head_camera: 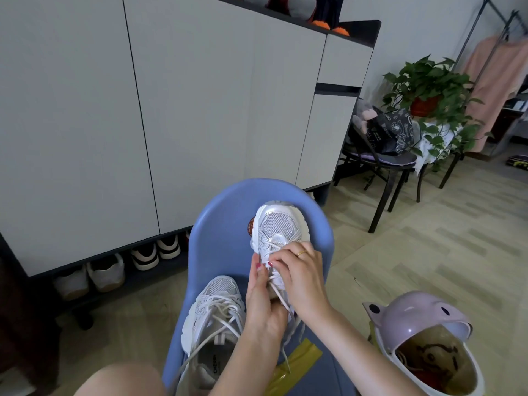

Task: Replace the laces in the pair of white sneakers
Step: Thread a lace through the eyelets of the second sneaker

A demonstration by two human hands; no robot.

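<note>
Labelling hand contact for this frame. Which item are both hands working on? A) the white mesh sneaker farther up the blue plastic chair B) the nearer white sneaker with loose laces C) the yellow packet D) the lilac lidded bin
A: the left hand and right hand both pinch lace on the farther white mesh sneaker on the blue plastic chair; the nearer white sneaker lies untouched.

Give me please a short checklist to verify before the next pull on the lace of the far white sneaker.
1. Far white mesh sneaker rests on the blue plastic chair: ok.
2. Left hand steadies this sneaker: ok.
3. Right hand pinches the white lace: ok.
4. Lace free from all eyelets: not ok, some crossings remain.
5. Near white sneaker out of the way: ok.
6. New laces ready: cannot tell.
</note>
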